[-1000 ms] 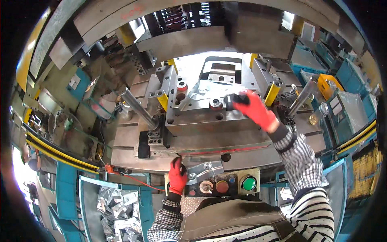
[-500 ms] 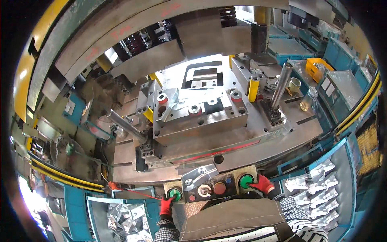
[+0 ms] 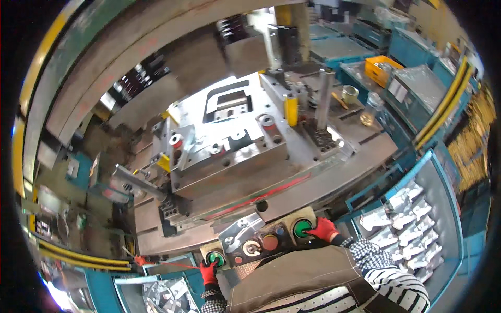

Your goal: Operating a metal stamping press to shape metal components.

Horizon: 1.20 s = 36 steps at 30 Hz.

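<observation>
Both my hands wear red gloves and reach to a control panel at the front of a press. My left hand [image 3: 209,272] has its fingers out on the left green button [image 3: 215,259]. Fingers of my right hand [image 3: 324,229] stretch onto the right green button [image 3: 302,228]. Neither hand holds anything. A bent grey metal part [image 3: 243,232] lies on the panel between them, beside a red button [image 3: 270,242] and a white round control [image 3: 252,248]. Beyond the panel, a shiny metal piece [image 3: 201,140] rests on the lower die [image 3: 235,172], under the raised upper part of the press.
Guide posts [image 3: 324,99] and yellow blocks [image 3: 290,110] stand around the die. To the right, a blue-framed bin [image 3: 436,180] holds rows of metal parts; another bin [image 3: 125,280] with parts is at lower left. A jar [image 3: 369,110] stands on the press bed.
My view has turned, so the press and panel sit farther left and more tilted. Both hands are still on the green buttons.
</observation>
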Each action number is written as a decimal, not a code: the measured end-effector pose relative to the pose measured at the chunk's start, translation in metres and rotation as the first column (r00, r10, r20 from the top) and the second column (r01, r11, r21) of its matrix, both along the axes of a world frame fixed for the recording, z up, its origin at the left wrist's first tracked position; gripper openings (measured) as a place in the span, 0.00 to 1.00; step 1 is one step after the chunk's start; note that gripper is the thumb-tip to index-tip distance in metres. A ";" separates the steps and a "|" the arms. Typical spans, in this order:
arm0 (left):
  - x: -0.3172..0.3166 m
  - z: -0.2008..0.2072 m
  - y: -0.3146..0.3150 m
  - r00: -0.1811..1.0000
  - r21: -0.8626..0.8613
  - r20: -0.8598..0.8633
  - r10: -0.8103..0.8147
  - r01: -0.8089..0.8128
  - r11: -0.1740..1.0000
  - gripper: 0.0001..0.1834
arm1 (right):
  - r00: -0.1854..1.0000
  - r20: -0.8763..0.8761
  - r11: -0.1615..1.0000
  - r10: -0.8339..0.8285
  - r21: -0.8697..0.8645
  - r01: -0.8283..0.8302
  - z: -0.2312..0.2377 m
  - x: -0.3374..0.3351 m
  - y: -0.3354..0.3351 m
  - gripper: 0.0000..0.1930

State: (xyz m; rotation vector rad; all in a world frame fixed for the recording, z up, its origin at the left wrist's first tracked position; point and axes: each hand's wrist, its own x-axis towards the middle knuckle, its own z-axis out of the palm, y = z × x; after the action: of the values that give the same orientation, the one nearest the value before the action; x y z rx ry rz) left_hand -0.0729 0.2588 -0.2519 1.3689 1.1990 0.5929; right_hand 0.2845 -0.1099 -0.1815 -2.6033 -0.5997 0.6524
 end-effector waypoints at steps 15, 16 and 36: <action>0.001 0.018 0.001 0.989 0.047 -0.126 -0.077 0.083 0.995 0.24 | 0.998 0.034 0.998 -0.055 0.035 0.053 -0.004 -0.001 -0.001 0.43; 0.001 0.020 0.001 0.984 0.011 -0.164 -0.063 0.066 0.998 0.24 | 0.998 0.025 0.998 -0.054 0.041 0.053 -0.005 -0.001 -0.001 0.43; 0.157 0.271 0.046 0.972 0.813 -0.218 -0.088 0.231 0.535 0.10 | 0.996 0.006 0.989 0.085 0.121 -0.085 -0.024 0.009 -0.010 0.38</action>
State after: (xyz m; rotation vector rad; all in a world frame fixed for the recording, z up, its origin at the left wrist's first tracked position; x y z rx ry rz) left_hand 0.0837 0.3045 0.0191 2.3596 0.8823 1.0195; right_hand 0.2935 -0.1198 -0.2053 -2.4773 -0.7312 0.6211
